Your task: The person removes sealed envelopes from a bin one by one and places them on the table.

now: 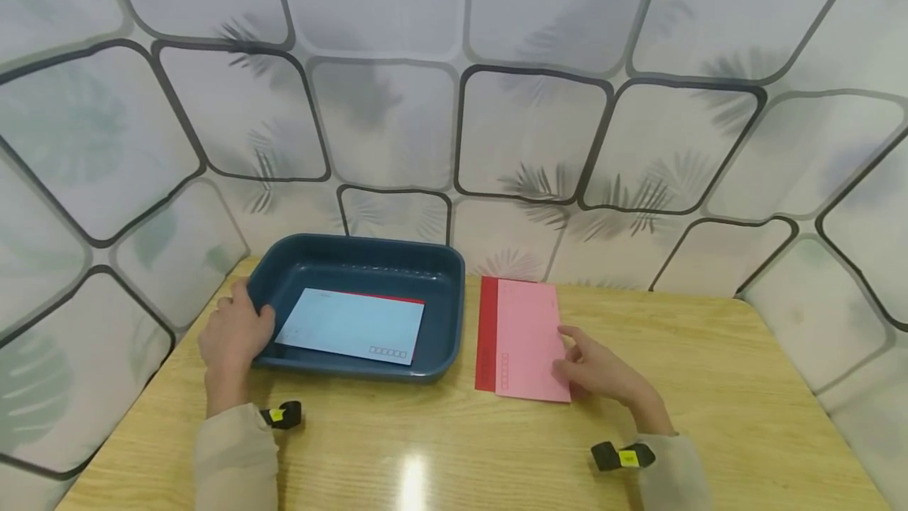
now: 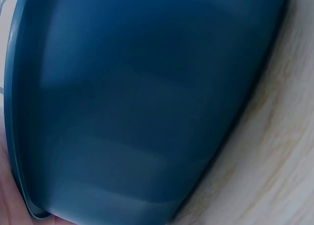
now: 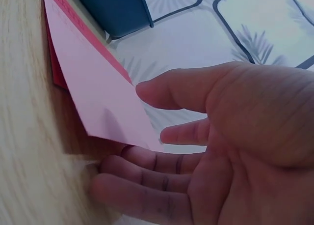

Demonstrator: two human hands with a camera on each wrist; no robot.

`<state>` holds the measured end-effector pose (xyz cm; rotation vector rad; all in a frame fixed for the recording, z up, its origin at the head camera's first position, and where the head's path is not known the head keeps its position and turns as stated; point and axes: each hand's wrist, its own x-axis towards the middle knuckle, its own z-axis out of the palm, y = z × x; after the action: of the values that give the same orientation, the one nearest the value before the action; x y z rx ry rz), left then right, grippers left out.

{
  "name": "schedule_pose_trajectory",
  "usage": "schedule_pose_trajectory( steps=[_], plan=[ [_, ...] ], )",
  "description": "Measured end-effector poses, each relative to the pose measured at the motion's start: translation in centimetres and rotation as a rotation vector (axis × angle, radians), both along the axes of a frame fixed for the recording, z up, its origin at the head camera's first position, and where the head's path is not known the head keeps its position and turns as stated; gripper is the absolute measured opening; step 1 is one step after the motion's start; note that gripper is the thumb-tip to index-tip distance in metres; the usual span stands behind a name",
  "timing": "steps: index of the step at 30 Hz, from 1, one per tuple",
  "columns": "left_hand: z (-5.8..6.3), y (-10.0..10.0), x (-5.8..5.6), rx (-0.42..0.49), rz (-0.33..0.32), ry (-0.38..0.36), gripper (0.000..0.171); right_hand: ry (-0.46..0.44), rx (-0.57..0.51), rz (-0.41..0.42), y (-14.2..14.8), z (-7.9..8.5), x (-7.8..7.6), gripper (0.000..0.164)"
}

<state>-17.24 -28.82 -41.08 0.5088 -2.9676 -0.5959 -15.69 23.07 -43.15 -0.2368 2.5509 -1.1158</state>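
Our right hand point(image 1: 599, 373) lies relaxed and spread at the near right corner of the pink envelope point(image 1: 528, 337); the wrist view shows that corner lifted, with fingers point(image 3: 147, 163) slid beneath it and the thumb hovering above, not yet pinching. The envelope stretches away from this hand, its long axis running front to back, its red flap edge on the far side from the fingers. Further left, our left hand point(image 1: 234, 333) curls over the rim of the blue tray point(image 1: 440, 274), which holds a pale blue envelope point(image 1: 351, 326). All rest on the wooden surface point(image 1: 709, 385), closed in by tile-patterned walls point(image 1: 525, 132).
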Motion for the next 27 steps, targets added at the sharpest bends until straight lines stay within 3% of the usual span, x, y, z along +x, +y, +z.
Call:
schedule_pose_trajectory(
  steps=[17,27],
  plan=[
    [0.2,0.1,0.1,0.002,-0.009,-0.001,0.065,-0.029,-0.047,-0.020,0.5,0.4,0.3,0.063],
    [-0.3,-0.1,-0.1,-0.003,0.001,0.007,0.066,-0.028,-0.101,0.001,0.5,1.1,0.6,0.061]
  ],
)
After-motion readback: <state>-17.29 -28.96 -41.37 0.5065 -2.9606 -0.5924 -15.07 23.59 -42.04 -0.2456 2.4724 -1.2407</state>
